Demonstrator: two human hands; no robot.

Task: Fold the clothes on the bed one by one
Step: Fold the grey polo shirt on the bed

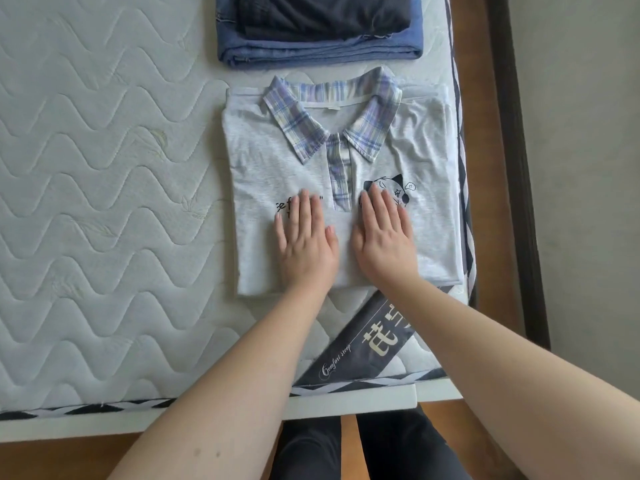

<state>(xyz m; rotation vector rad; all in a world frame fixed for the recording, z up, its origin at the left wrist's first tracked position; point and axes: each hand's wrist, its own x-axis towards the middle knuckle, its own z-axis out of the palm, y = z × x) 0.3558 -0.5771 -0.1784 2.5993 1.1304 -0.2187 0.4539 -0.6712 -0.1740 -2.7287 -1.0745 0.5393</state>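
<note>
The quilted mattress [104,209] of the bed carried a folded grey polo shirt [277,161] with a plaid collar [367,133] near its right edge, just below a stack of folded blue and dark clothes [318,32]. The left hand [306,240] lay flat with straight fingers, its grip released, over black print of which only "ce f" was readable, and the right hand [386,240] lay likewise flat and released beside a cat graphic [391,187]. At lower right, a dark mattress label [363,344] read "Comfort sleep" beside large characters.
</note>
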